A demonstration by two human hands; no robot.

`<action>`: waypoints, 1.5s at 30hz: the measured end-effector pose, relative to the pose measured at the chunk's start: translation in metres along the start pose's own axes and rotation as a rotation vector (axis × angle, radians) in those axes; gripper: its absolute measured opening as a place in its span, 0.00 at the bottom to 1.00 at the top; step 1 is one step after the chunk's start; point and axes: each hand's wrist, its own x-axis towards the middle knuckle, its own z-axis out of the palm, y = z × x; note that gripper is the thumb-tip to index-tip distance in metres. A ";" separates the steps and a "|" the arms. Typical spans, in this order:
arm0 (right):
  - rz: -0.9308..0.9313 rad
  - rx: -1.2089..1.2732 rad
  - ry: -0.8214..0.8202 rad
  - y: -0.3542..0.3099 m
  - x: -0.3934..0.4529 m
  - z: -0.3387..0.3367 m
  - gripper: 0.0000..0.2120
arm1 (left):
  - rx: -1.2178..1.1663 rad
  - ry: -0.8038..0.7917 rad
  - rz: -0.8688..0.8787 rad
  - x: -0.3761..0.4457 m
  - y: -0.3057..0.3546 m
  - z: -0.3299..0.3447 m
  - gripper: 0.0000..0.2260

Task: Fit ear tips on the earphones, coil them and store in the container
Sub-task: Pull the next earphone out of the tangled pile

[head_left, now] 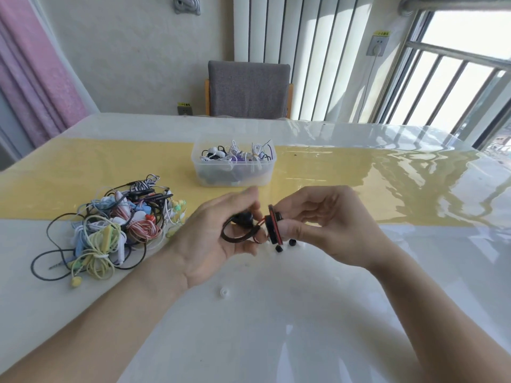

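- The bench (318, 313) in front of you is glossy white, with a yellow band (345, 167) running across its far half.
- A grey chair (249, 88) stands behind the bench's far edge, by the wall.
- A tangled pile of earphones (110, 225) in many colours lies on the bench to your left, partly on the yellow band.
- The clear plastic container (233, 175) sits on the yellow band beyond your hands, open on top and already holding coiled earphones.
- Your left hand (221, 239) is raised over the bench with its fingers curled round the black ear-hook earphone (240, 225), whose loop hangs across your palm.
- Your right hand (323, 219) is just beside the left and pinches the black and red coiled cable (273, 225) between thumb and fingers.
- Two small black ear tips (286, 244) show just beneath your right thumb; you cannot tell whether they hang from the cable or lie on the bench.
- One small clear ear tip (223, 292) lies on the bench nearer you, between your forearms.
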 end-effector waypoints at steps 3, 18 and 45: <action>-0.019 0.035 0.021 -0.001 0.000 0.002 0.11 | 0.095 -0.067 0.061 -0.002 -0.004 0.000 0.19; 0.147 -0.346 0.065 0.007 0.005 -0.019 0.03 | 0.025 0.055 0.085 0.003 -0.005 -0.003 0.15; 0.145 0.194 0.042 0.005 0.006 -0.008 0.09 | 0.067 0.031 0.185 0.004 -0.008 -0.002 0.17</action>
